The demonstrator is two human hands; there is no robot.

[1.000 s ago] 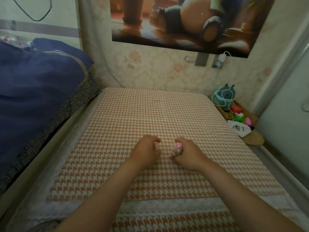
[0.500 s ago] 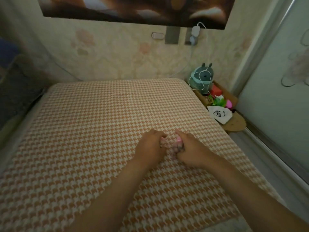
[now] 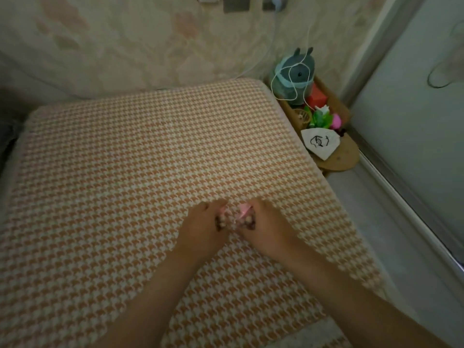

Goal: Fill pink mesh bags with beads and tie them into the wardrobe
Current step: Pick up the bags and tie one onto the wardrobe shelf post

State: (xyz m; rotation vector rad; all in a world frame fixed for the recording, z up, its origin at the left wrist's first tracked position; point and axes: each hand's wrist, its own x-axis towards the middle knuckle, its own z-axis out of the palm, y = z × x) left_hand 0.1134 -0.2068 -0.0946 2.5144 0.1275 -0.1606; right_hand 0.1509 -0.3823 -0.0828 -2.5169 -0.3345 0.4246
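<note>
Both my hands rest close together on the orange-and-white houndstooth bed cover (image 3: 125, 172). My left hand (image 3: 206, 227) grips a small pink mesh bag (image 3: 222, 218) holding brown and pale beads. My right hand (image 3: 266, 227) grips a second pink mesh bag (image 3: 244, 218) with beads showing below its gathered pink top. Fingers hide most of each bag. The two bags almost touch between my hands.
A wooden tray (image 3: 344, 156) sits right of the bed with a grey-green plush toy (image 3: 293, 76) wrapped in a white cable, a red box (image 3: 316, 96), green and pink items, and a white pouch (image 3: 320, 143). A pale sliding door (image 3: 414, 121) stands at far right.
The view has swung right and down, so the blue bedding and the poster are out of sight. My hands stay together on the cover; beads in both bags now show.
</note>
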